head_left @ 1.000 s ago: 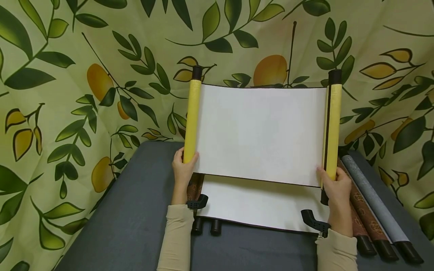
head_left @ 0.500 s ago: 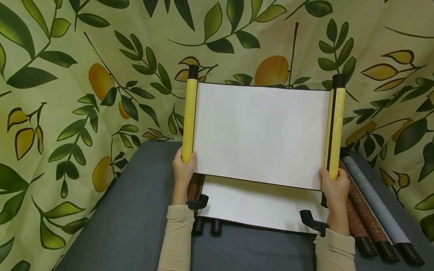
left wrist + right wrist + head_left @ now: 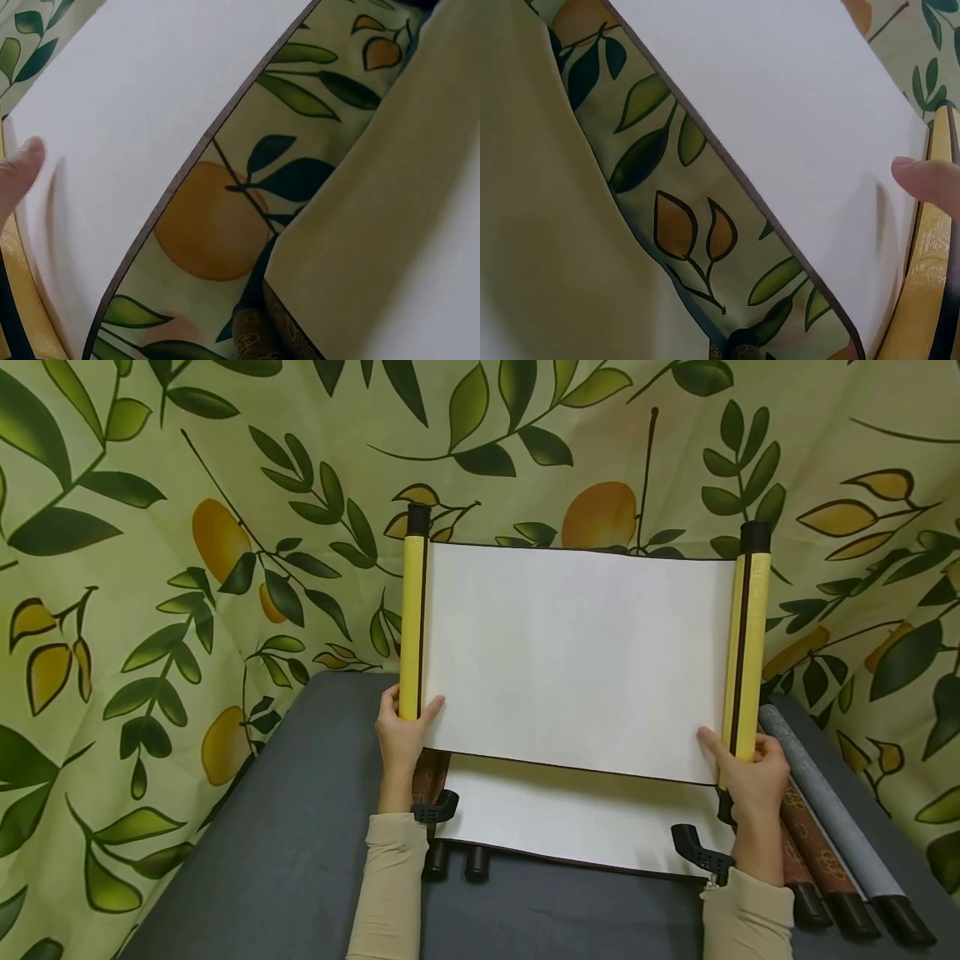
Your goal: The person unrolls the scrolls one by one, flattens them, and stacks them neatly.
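Note:
A yellow-backed scroll (image 3: 577, 660) with black end knobs is held up, partly unrolled, its blank white face toward me. My left hand (image 3: 400, 739) grips the lower part of its left roll (image 3: 411, 627), the thumb out over the white sheet. Around the lower end of the right roll (image 3: 750, 652), my right hand (image 3: 753, 785) has its grip, thumb likewise over the white side. In the left wrist view the left thumb (image 3: 22, 172) shows beside the yellow edge; the right wrist view shows the right thumb (image 3: 930, 180) across the other roll.
Below the held scroll, a second white scroll (image 3: 570, 818) lies unrolled on the grey table (image 3: 262, 860), a brown patterned roll (image 3: 430, 774) at its left. Brown rolls (image 3: 817, 839) and a grey roll (image 3: 832, 802) lie at the right. A leaf-print cloth (image 3: 315, 410) hangs behind.
The left roll has moved left and the right roll slightly right, so a wider stretch of white shows between them. Both thumbs now reach out over the white sheet.

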`<move>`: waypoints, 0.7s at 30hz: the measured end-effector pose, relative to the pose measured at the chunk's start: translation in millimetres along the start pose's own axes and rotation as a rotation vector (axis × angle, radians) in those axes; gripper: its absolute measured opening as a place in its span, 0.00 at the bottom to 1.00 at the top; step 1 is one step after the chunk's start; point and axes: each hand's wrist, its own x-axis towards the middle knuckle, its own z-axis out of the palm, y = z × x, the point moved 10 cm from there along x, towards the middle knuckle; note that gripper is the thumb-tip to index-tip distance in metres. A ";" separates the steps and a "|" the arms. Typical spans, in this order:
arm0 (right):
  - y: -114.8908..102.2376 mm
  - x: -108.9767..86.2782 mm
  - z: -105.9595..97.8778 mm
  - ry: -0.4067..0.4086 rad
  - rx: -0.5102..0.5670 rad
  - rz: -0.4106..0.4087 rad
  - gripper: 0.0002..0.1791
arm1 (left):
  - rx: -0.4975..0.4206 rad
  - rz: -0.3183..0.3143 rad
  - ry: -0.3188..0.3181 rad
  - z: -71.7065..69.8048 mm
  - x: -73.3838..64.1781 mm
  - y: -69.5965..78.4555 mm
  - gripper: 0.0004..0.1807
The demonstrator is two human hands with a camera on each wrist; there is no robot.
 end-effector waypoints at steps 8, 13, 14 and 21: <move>3.4 0.7 -2.5 -0.007 0.001 0.017 0.24 | -0.007 0.006 0.005 -1.4 0.0 -2.1 0.37; 1.2 1.4 -6.9 0.029 0.037 -0.013 0.19 | 0.007 0.022 0.012 -3.2 1.0 -1.3 0.33; 0.8 1.5 -7.3 0.032 0.043 -0.019 0.18 | 0.009 0.027 0.014 -3.8 1.2 -0.9 0.32; 0.5 3.7 -7.8 0.040 0.042 -0.034 0.12 | 0.033 0.029 0.022 -7.5 2.9 -3.7 0.26</move>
